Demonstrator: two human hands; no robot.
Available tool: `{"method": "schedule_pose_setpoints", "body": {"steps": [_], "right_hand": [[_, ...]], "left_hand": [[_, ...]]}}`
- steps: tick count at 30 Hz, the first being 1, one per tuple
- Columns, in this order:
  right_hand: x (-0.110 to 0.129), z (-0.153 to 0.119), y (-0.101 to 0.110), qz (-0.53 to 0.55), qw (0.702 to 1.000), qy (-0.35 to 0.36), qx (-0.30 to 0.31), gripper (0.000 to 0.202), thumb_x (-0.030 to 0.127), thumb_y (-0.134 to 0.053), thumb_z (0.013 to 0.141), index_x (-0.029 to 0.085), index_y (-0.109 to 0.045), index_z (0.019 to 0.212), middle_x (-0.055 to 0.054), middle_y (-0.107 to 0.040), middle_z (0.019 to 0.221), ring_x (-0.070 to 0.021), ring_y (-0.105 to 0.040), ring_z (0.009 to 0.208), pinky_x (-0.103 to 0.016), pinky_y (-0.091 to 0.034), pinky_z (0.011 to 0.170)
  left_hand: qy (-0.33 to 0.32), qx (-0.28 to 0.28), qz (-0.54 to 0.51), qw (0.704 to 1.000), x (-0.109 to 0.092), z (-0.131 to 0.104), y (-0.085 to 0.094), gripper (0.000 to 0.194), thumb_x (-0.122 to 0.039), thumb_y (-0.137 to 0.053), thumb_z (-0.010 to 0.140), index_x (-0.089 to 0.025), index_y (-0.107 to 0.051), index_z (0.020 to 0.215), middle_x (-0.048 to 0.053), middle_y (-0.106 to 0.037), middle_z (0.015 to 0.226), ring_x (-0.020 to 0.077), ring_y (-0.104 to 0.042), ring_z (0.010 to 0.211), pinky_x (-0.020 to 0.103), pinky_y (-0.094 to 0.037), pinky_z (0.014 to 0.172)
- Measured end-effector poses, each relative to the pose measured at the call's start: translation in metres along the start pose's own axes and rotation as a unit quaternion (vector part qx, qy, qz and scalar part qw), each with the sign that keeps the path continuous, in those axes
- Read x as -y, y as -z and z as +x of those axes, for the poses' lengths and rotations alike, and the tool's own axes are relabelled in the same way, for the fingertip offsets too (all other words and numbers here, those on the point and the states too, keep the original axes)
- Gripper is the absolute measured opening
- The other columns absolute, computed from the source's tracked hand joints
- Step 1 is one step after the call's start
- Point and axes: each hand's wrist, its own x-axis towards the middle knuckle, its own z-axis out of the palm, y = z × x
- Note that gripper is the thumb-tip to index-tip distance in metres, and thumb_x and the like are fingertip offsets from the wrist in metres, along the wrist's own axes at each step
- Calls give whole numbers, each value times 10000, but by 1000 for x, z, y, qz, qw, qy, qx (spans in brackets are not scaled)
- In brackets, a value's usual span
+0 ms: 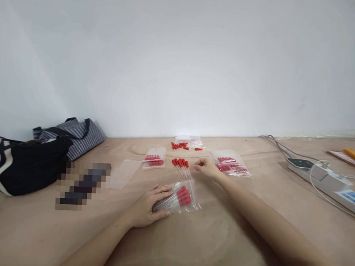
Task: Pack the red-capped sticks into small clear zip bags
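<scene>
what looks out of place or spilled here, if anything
Only minor untidiness: loose red bulbs lie scattered near a clear bag by the wall, with one bulb off to the right. The dark item at left is pixelated, so I can't judge it.

Tan tabletop [207, 245], red-tipped droppers [180, 163], loose red bulbs [175, 146], power strip [326, 183]

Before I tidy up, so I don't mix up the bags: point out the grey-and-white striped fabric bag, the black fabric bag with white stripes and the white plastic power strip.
Grey-and-white striped fabric bag [89, 135]: head view, its side.
Black fabric bag with white stripes [29, 171]: head view, its front.
White plastic power strip [307, 177]: head view, its long side.
</scene>
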Motion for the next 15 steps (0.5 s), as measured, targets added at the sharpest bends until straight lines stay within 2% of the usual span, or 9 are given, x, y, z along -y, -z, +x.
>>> {"method": "schedule_pose_setpoints", "body": {"steps": [4,9,12,15], "right_hand": [[-1,32,-20,-26,999,-17,-44,113,245,-570,671,152,-620,713,-71,-642,808,-193,-572,781,-290,-402,710],[1,44,-41,-26,997,-46,-56,64,221,-632,611,168,-603,594,-52,-638,679,-193,-578,701,-278,-395,659],[-2,44,-40,4,995,-69,-75,99,216,-612,627,161,-562,562,-32,-610,597,-166,-565,619,-254,-395,587],[-6,37,-27,60,989,-78,-109,111,244,-541,694,163,-518,623,-2,-569,541,-129,-529,508,-232,-386,505]], "left_hand": [[0,-4,-11,1000,-2,-1,0,512,-430,-531,767,-231,-432,1228,58,-404,1313,241,-347,1207,447,-202,1030],[-6,-5,-11,1000,-2,-1,0,499,-412,-536,768,-228,-439,1222,57,-402,1315,232,-349,1206,435,-212,1028],[-6,-8,-6,1000,-3,-1,1,504,-414,-535,769,-224,-435,1225,62,-411,1308,231,-354,1203,437,-208,1028],[-2,-8,-7,1000,-5,-1,2,521,-414,-532,771,-214,-417,1238,68,-404,1312,233,-343,1208,436,-215,1025]]}}
